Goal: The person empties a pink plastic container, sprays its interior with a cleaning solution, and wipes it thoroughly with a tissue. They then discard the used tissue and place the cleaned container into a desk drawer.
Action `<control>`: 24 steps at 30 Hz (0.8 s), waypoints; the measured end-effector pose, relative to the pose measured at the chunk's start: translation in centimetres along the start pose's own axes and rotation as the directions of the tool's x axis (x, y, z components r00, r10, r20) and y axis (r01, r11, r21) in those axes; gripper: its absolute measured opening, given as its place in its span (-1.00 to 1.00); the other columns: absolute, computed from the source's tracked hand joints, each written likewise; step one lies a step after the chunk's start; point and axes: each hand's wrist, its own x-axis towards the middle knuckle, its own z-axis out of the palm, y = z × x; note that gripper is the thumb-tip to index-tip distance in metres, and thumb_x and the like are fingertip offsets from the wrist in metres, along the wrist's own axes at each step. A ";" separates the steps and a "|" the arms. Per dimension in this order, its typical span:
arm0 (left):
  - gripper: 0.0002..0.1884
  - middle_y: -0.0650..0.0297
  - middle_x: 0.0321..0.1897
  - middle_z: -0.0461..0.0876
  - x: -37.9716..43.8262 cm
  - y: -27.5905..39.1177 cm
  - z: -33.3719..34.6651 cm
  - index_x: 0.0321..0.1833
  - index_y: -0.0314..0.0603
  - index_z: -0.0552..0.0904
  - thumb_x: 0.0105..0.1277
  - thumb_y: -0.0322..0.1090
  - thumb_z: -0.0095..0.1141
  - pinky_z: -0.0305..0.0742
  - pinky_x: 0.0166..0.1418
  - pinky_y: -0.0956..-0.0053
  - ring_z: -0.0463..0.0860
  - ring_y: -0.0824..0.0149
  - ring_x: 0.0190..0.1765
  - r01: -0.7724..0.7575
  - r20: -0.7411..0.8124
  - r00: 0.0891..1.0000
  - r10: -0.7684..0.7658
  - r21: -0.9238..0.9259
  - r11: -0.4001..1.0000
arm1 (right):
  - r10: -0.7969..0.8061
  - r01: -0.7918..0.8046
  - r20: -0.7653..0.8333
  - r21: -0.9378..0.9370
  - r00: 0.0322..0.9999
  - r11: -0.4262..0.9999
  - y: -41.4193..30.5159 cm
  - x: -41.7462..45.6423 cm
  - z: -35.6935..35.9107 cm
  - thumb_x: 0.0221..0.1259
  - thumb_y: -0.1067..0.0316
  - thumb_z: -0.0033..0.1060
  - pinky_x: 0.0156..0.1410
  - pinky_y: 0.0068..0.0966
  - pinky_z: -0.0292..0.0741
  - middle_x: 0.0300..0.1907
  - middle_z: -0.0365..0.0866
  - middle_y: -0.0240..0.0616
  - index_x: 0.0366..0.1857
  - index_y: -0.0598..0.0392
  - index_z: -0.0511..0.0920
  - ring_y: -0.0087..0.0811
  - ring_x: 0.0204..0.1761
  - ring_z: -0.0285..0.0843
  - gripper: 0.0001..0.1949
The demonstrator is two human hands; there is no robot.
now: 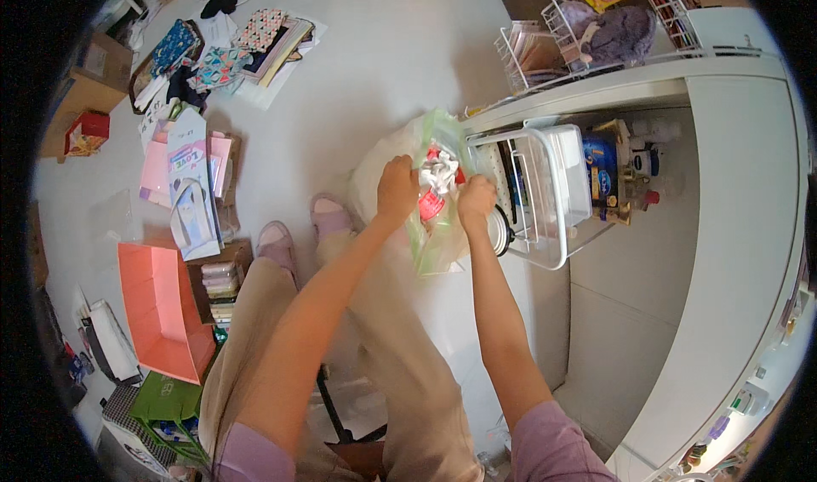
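A translucent plastic bag (389, 166) with a pale green rim stands on the floor in front of my knees. My left hand (397, 190) grips its rim on the left side. On the opposite side, my right hand (477, 200) has hold of the rim too, so the mouth is spread between them. Inside I see crumpled white paper (440, 170) and a red-labelled clear plastic piece (431, 206), perhaps a bottle. Some red scraps show around the paper. The lower contents are hidden by the bag's cloudy wall.
Right of the bag, a white wire basket (562, 227) juts from an open cabinet (721, 227). A coral box (153, 310), a green crate (169, 405) and a paper gift bag (191, 188) stand at left. Folded cloths and pouches (220, 67) lie farther off.
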 end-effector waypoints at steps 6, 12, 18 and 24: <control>-0.90 -0.10 -0.45 0.52 -2.3 1.5 -7.1 -0.11 -0.30 0.46 0.38 -0.48 0.00 0.41 -0.27 0.16 0.53 -0.07 -0.39 0.181 -0.091 0.970 -0.227 -0.358 0.916 | 0.190 -0.047 -0.232 0.507 0.954 0.860 1.2 -6.2 -8.2 0.32 0.51 0.02 -0.09 -0.13 0.49 -0.33 0.61 0.06 -0.17 0.26 0.46 0.08 -0.25 0.60 -0.91; -0.95 -0.03 -0.56 0.43 -2.8 3.5 -10.3 -0.21 -0.32 0.47 0.40 -0.49 -0.04 0.37 -0.36 0.29 0.41 0.09 -0.52 0.156 -0.123 0.967 -0.221 -0.396 0.905 | 0.505 -0.072 -0.325 0.783 0.800 0.618 6.2 -9.3 -8.4 0.35 0.48 0.06 -0.11 -0.33 0.50 -0.31 0.58 -0.11 -0.21 0.25 0.45 -0.26 -0.28 0.56 -0.93; -0.89 -0.08 -0.56 0.51 -2.3 4.0 -12.7 -0.25 -0.34 0.48 0.43 -0.44 -0.04 0.38 -0.38 0.16 0.45 -0.08 -0.52 0.171 -0.109 0.970 -0.217 -0.330 0.928 | 0.584 -0.101 -0.302 0.824 0.754 0.557 7.1 -13.6 -10.0 0.35 0.51 0.00 -0.06 -0.39 0.50 -0.22 0.57 -0.14 -0.16 0.21 0.41 -0.32 -0.22 0.54 -0.92; -0.87 -0.17 -0.47 0.57 1.1 1.8 -11.6 -0.26 -0.40 0.51 0.39 -0.43 0.00 0.43 -0.29 0.05 0.54 -0.26 -0.37 0.108 -0.043 0.993 -0.106 0.053 0.993 | 0.584 -0.323 -0.088 0.762 0.807 0.562 5.2 -12.6 -6.6 0.43 0.49 -0.20 0.14 -0.28 0.46 -0.07 0.57 0.01 -0.06 0.16 0.43 -0.07 0.00 0.57 -0.85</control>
